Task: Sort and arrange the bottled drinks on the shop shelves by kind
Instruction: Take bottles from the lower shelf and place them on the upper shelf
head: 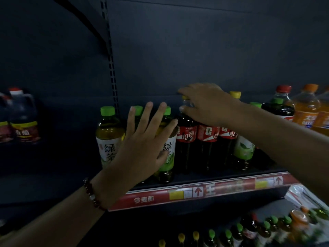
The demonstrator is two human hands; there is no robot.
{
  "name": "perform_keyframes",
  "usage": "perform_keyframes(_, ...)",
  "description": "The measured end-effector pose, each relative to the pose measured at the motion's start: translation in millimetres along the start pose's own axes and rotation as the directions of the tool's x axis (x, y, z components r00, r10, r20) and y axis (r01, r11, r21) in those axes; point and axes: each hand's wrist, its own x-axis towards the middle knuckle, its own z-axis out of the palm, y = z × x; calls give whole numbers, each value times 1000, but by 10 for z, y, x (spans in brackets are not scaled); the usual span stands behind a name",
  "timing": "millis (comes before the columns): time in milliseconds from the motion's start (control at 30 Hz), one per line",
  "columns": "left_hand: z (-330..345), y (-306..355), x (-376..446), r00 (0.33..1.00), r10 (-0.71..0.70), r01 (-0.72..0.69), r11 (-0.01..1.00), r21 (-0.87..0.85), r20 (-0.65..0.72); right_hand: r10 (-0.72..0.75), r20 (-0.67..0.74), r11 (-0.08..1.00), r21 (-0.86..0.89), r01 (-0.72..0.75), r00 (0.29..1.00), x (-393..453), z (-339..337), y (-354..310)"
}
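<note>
Right now the cola bottle stands upright on the shelf, first in a row of three red-label colas. Right hand is on top of it: fingers curled over the yellow cap, thumb against the clear neck just below, so the cap sits between fingertips and thumb. Palm covers the tops of the next two colas; whether it touches them I can't tell.

Left hand is flat, fingers straight and spread, in front of the green tea bottles just left of the cola. It hides most of the middle tea and overlaps the label of the tea next to the cola — holds nothing; little finger points toward the cola's shoulder, thumb lies low across that tea's label. Contact with the bottles is unclear. A bead bracelet is on the left wrist.

Teas have green caps and pale labels with green characters. Right of the colas, behind the right forearm, another green-label tea, a yellow cap, then a big dark bottle with a red cap and orange drinks at the far right.

Shelf edge carries a red price strip with yellow tags. Lower shelf — more green-, yellow- and orange-capped bottles, blurred. Far left bay: dark jugs with handles.
</note>
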Motion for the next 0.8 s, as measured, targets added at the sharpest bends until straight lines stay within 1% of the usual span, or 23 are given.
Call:
perform_keyframes(67,7,20,-3,1000,-14,14,1000,-7,8,29,92,999,40,-33,995,85,-33,39)
perform_keyframes(167,1,35,-11,1000,-23,23,1000,-20,11,30,170,988,146,-55,985,191,-96,61)
perform_keyframes(233,-5,42,-10,1000,-24,24,999,-24,15,35,210,976,204,-79,977,246,-142,75)
perform_keyframes(267,-10,40,-6,1000,-26,26,999,-24,16,48,204,972,217,-93,978,266,-179,86)
perform_keyframes(333,-13,37,-1,999,-33,33,999,-26,19,78,114,965,243,-104,990,273,-312,103)
perform_keyframes(400,-3,45,-1,999,-42,42,999,-31,18,99,-50,965,248,-84,994,253,-517,125)
perform_keyframes(433,4,49,-1,999,-44,44,998,-39,14,112,-134,966,245,-77,985,229,-637,129)
perform_keyframes(467,15,54,-2,999,-43,43,998,-51,7,137,-210,963,257,-81,968,195,-759,129)
perform_keyframes(567,55,75,-24,999,-45,43,993,-108,-21,223,-372,935,342,-91,901,5,-1075,82)
perform_keyframes(633,31,124,-72,996,-85,75,973,-219,-37,272,-435,918,385,-96,858,-157,-1200,55)
perform_keyframes(667,-7,168,-109,992,-117,97,945,-312,-45,312,-427,900,418,-121,849,-242,-1237,38)
perform_keyframes(700,-70,226,-149,986,-158,121,895,-430,-52,335,-402,884,448,-136,852,-327,-1262,9)
perform_keyframes(733,-154,304,-194,978,-206,147,810,-568,-39,328,-373,875,467,-130,868,-411,-1258,-19)
perform_keyframes(767,-260,401,-247,970,-245,177,679,-713,7,303,-341,869,481,-112,890,-508,-1246,-56)
perform_keyframes(800,-380,516,-307,961,-264,204,503,-840,75,272,-309,863,497,-89,912,-618,-1226,-96)
